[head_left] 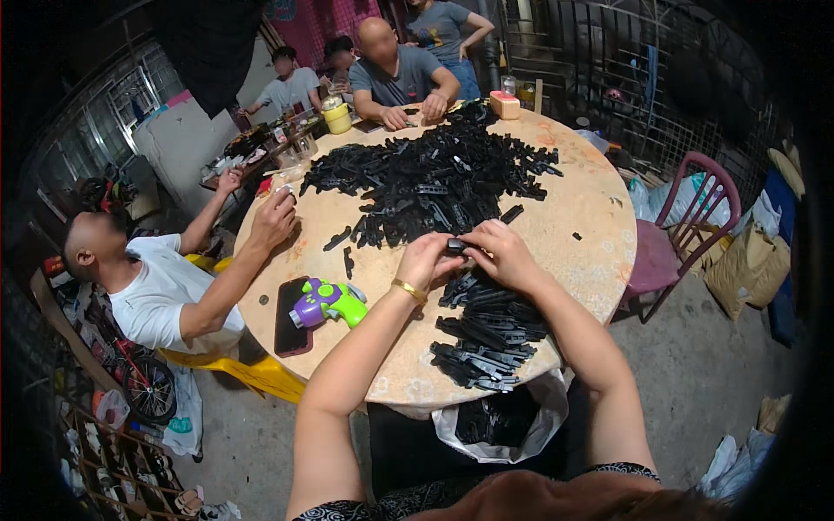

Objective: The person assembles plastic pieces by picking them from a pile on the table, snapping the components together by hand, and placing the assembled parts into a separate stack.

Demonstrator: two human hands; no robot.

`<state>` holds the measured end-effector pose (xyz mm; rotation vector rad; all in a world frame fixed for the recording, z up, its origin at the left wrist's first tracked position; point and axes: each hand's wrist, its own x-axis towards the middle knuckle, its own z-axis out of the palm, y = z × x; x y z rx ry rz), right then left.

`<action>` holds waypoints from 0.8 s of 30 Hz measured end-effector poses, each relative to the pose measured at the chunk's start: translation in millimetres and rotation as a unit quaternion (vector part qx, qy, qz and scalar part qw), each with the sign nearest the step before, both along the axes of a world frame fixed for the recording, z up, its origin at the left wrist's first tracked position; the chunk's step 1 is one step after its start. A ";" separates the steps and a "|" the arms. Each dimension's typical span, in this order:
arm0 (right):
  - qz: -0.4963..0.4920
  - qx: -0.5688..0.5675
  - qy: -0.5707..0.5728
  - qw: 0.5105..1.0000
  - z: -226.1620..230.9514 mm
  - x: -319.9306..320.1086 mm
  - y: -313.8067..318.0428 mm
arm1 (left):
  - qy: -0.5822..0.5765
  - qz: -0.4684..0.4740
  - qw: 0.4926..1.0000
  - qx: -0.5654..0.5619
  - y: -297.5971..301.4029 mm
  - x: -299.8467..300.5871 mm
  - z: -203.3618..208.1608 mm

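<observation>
Over the near middle of the round table, my left hand and my right hand meet at the fingertips. Between them is a small black plastic part, pinched from both sides; its exact kind is too small to make out. A gold bangle circles my left wrist. Just beyond my hands spreads a big heap of black plastic parts. Under and in front of my right forearm lie similar long parts in rough rows. A white sack holding more black parts hangs open at the near edge.
Left of my arm lie a phone and a purple-green toy gun. A person in white sits at the left; another in grey works opposite. A maroon chair stands right. A yellow container and an orange box sit far.
</observation>
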<state>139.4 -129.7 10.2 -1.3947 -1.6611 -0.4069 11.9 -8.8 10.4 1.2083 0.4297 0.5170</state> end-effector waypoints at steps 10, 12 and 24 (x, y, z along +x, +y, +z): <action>0.000 0.003 -0.019 1.000 3.9 -5.2 -2.7 | -0.055 0.009 0.989 0.140 -5.4 -1.2 -3.9; -0.006 -0.002 0.002 1.000 4.5 -3.6 -1.8 | -0.065 0.011 0.981 0.184 -5.5 -2.8 -3.8; 0.040 -0.089 0.133 0.986 11.0 0.0 -15.0 | -0.015 0.062 0.792 0.607 -15.3 -17.2 20.4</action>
